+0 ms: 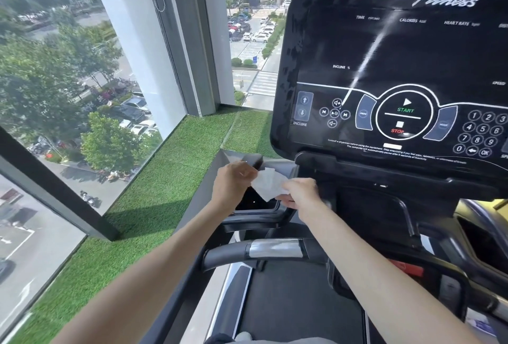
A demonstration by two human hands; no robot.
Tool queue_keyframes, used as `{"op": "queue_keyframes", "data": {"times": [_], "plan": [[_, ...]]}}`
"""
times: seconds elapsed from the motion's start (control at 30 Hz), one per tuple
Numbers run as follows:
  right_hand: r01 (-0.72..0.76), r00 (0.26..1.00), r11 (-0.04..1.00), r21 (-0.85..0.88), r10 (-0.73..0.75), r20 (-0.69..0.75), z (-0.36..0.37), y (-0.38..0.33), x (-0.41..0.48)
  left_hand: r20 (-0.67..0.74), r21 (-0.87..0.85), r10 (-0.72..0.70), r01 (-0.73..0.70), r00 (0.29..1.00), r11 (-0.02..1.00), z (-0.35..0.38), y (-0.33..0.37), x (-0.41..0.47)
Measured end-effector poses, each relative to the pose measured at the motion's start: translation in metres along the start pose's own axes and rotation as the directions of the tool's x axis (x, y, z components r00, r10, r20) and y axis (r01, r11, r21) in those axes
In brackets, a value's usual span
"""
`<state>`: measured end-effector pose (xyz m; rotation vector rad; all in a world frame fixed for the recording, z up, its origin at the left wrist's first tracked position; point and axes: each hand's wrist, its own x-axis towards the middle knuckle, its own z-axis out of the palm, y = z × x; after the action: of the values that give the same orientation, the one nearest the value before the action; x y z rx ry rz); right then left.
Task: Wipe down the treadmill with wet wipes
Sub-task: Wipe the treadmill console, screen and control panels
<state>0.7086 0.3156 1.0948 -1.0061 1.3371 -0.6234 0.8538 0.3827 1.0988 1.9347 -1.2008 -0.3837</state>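
A black treadmill fills the right half of the view, its console (398, 69) dark with printed buttons and smeared streaks. A white wet wipe (268, 184) hangs stretched between both hands above the left cup-holder tray (255, 203). My left hand (233, 184) pinches the wipe's left edge. My right hand (299, 192) pinches its right edge. Below them runs the front handlebar (264, 253) with a silver sensor plate, and the dark running belt (297, 305) beneath.
Artificial green turf (154, 195) covers the floor to the left, up to large windows (68, 82) with a grey pillar (154, 36). A dark window frame bar (55, 187) slants across the lower left. A red safety clip (409, 269) sits right of the handlebar.
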Motion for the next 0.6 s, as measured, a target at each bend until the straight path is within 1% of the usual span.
{"op": "queue_keyframes", "data": {"times": [0.1, 0.17, 0.2, 0.23, 0.27, 0.3, 0.33, 0.37, 0.4, 0.43, 0.47, 0.5, 0.53, 0.6], "plan": [[-0.180, 0.984, 0.957, 0.228, 0.171, 0.058, -0.001, 0.004, 0.004, 0.053, -0.132, -0.096, 0.102, 0.994, 0.986, -0.013, -0.018, -0.006], [-0.235, 0.972, 0.916, 0.325, 0.218, 0.089, 0.000, 0.008, 0.007, 0.082, -0.217, -0.189, 0.202, 0.979, 0.955, -0.022, -0.026, -0.011], [-0.239, 0.971, 0.908, 0.345, 0.221, 0.091, 0.002, 0.008, 0.008, 0.108, -0.273, -0.259, 0.280, 0.960, 0.920, -0.025, -0.030, -0.014], [-0.233, 0.972, 0.905, 0.356, 0.218, 0.083, 0.005, 0.008, 0.009, 0.171, -0.328, -0.335, 0.374, 0.927, 0.868, -0.028, -0.034, -0.016], [-0.225, 0.974, 0.903, 0.366, 0.210, 0.081, 0.008, 0.007, 0.009, 0.271, -0.357, -0.405, 0.482, 0.873, 0.800, -0.029, -0.037, -0.019], [-0.220, 0.976, 0.904, 0.367, 0.199, 0.094, 0.011, 0.007, 0.010, 0.378, -0.337, -0.456, 0.578, 0.806, 0.743, -0.029, -0.039, -0.022], [-0.216, 0.975, 0.905, 0.367, 0.184, 0.120, 0.014, 0.005, 0.009, 0.453, -0.264, -0.483, 0.630, 0.749, 0.730, -0.028, -0.041, -0.025], [-0.214, 0.973, 0.907, 0.362, 0.167, 0.158, 0.016, 0.003, 0.007, 0.460, -0.158, -0.490, 0.612, 0.740, 0.775, -0.025, -0.044, -0.026], [-0.212, 0.969, 0.912, 0.351, 0.150, 0.195, 0.016, 0.001, 0.005, 0.397, -0.057, -0.468, 0.530, 0.790, 0.846, -0.023, -0.045, -0.026], [-0.207, 0.965, 0.922, 0.327, 0.136, 0.226, 0.016, 0.000, 0.004, 0.284, 0.013, -0.399, 0.413, 0.872, 0.911, -0.021, -0.044, -0.023], [-0.197, 0.960, 0.935, 0.295, 0.124, 0.251, 0.016, 0.000, 0.004, 0.176, 0.029, -0.287, 0.286, 0.942, 0.958, -0.021, -0.040, -0.021], [-0.188, 0.955, 0.947, 0.261, 0.115, 0.274, 0.015, 0.000, 0.003, 0.121, 0.008, -0.163, 0.163, 0.979, 0.987, -0.021, -0.032, -0.019], [-0.182, 0.949, 0.955, 0.236, 0.108, 0.296, 0.015, 0.000, 0.002, 0.125, -0.026, -0.049, 0.053, 0.991, 0.998, -0.022, -0.025, -0.017], [-0.172, 0.945, 0.961, 0.219, 0.098, 0.313, 0.014, -0.001, 0.001, 0.226, -0.059, 0.123, -0.112, 0.966, 0.992, -0.017, -0.013, -0.016]]}}
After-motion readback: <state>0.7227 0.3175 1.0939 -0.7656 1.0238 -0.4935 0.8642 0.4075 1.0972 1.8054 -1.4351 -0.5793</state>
